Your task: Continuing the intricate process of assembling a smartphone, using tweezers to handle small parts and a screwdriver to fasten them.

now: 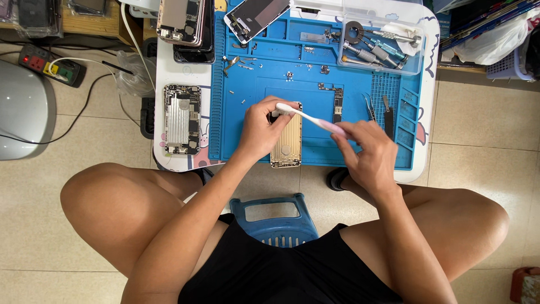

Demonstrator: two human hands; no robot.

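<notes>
My left hand (260, 130) grips the upper left edge of a gold phone housing (287, 144) that lies on a blue work mat (315, 84). My right hand (368, 155) holds a toothbrush (306, 116) by its pink and white handle. The bristle head rests on the top end of the housing, next to my left fingers. A dark circuit board (337, 104) lies on the mat just right of the housing, with tweezers (369, 107) beside it.
An opened phone body (182, 119) lies on the white table left of the mat. Stacked phones (183, 23) and a screen panel (256, 18) sit at the back. A clear tray (413, 62) holds screwdrivers. A power strip (50, 65) lies on the floor at left. A blue stool (275, 217) is under me.
</notes>
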